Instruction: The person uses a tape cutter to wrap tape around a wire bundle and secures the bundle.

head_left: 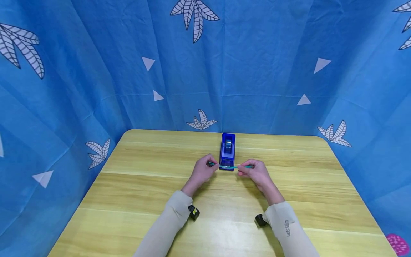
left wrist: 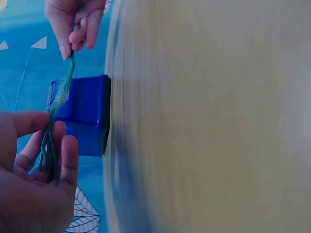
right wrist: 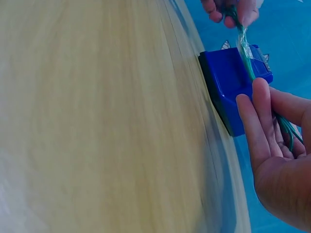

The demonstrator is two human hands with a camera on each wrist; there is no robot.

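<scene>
A bundle of thin green cord [head_left: 228, 167] stretches between both hands, with clear tape [left wrist: 61, 95] wrapped round its middle. My left hand [head_left: 205, 168] pinches one end between thumb and fingertips; loops of the cord hang inside its palm in the left wrist view. At the other end my right hand [head_left: 255, 172] pinches the cord, and loose strands [right wrist: 287, 127] show behind its fingers. Just beyond the cord stands a blue tape dispenser [head_left: 228, 151] with a roll of tape [head_left: 228, 144] in it. The cord crosses in front of the dispenser's near end.
The wood-grain table [head_left: 154, 153] reaches out to both sides of the arms. Behind it hangs a blue curtain [head_left: 257, 71] with leaf and triangle prints. Black wrist cameras [head_left: 194, 212] sit at the sleeve cuffs.
</scene>
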